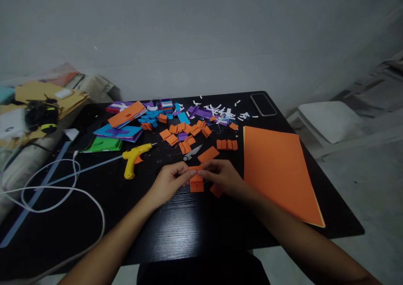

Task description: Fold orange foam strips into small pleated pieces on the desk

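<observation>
A small folded orange paper piece (pixel 197 182) is pinched between the fingertips of both hands just above the black bench (pixel 176 230), near its front middle. The left hand (pixel 170 181) is closed on the piece's left side and the right hand (pixel 222 176) on its right side, so that the fingertips of the two hands nearly meet over it. A second small orange scrap (pixel 215 190) is seen under the right hand, touching or just above the bench; which cannot be told.

Just behind the hands, one pair of scissors (pixel 192 152) is laid beside one loose orange rectangle (pixel 208 154). One yellow glue gun (pixel 134 159) is laid to the left of the hands, with its white cord (pixel 56 192) looped across the left part of the bench. One large orange sheet (pixel 278 171) is spread flat to the right, close to the right forearm.

Further back, a row of four small orange squares (pixel 227 144) is set side by side. Behind it, a scattered heap of folded orange, purple and blue pieces (pixel 182 127) is spread, too many and too overlapped to be counted. A few stacks of coloured paper (pixel 121 125) are piled at the left rear, and white paper snippets (pixel 220 108) are strewn near the back edge. One phone (pixel 263 104) is laid flat at the right rear corner.
</observation>
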`<state>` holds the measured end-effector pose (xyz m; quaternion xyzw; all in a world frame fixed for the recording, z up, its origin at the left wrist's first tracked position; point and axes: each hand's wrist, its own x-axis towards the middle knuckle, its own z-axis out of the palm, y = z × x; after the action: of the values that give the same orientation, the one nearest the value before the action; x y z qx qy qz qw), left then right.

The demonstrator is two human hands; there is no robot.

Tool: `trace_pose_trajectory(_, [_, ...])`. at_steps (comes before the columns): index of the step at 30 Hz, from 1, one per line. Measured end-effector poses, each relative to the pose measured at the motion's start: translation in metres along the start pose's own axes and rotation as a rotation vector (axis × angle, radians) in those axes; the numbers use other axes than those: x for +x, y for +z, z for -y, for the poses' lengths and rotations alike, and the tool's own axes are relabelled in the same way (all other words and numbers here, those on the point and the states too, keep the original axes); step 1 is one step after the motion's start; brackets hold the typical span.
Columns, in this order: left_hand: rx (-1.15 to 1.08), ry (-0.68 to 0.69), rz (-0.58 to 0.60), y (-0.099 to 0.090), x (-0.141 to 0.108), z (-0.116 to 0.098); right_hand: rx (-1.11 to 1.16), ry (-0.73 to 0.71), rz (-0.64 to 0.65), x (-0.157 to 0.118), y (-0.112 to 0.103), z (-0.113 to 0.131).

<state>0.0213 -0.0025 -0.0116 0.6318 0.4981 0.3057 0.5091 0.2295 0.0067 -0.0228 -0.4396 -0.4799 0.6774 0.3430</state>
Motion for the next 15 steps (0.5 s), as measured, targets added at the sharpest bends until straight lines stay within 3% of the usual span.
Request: trace_pose_trajectory(15, [0.073, 0.054, -0.001, 0.0001, -0.0018, 0.0072, -0.107, -0.040, 0.083, 0.0011, -0.0016, -0.0026])
